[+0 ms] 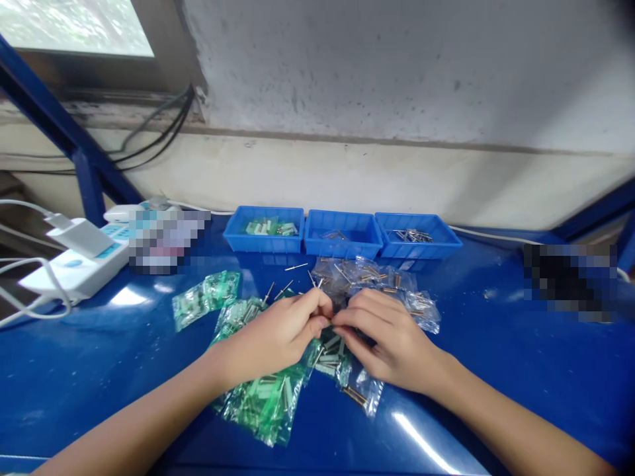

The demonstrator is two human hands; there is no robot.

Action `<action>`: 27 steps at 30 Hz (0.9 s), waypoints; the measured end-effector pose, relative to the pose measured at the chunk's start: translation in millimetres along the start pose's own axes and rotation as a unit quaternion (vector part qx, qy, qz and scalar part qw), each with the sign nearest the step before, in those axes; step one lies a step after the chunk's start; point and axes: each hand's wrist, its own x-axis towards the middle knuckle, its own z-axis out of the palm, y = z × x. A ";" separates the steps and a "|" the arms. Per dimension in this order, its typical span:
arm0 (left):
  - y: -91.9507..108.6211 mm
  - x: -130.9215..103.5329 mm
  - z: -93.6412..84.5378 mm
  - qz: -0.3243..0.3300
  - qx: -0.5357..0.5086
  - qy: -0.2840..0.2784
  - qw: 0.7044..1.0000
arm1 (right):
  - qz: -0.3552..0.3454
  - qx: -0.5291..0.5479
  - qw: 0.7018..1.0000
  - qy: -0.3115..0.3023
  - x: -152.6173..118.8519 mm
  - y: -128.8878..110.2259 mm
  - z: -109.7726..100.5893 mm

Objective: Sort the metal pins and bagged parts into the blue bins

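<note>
Over the middle of the blue table, my left hand (292, 327) and my right hand (384, 337) meet at the fingertips. Both are closed in a pinch around something too small and hidden to name. A thin metal pin shows just above my left fingers. Green-tinted plastic bags (265, 403) of pale pieces and metal pins lie beneath and left of my left hand. Clear bags (370, 274) with copper-coloured and dark pins lie behind my right hand. One more clear bag (364, 391) sits below it. Several loose metal pins (296, 267) lie behind my left hand.
Three blue trays stand in a row along the wall: the left one (264, 244) holds green bags, the middle one (342, 247) a few pins, the right one (419, 250) many pins. A white power strip (79, 268) with cables lies at the left. Blurred items lie at both sides.
</note>
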 end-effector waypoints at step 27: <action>-1.3 -2.5 -8.9 0.142 0.132 0.209 0.959 | 0.050 -0.037 0.993 0.099 3.5 -1.7 -9.8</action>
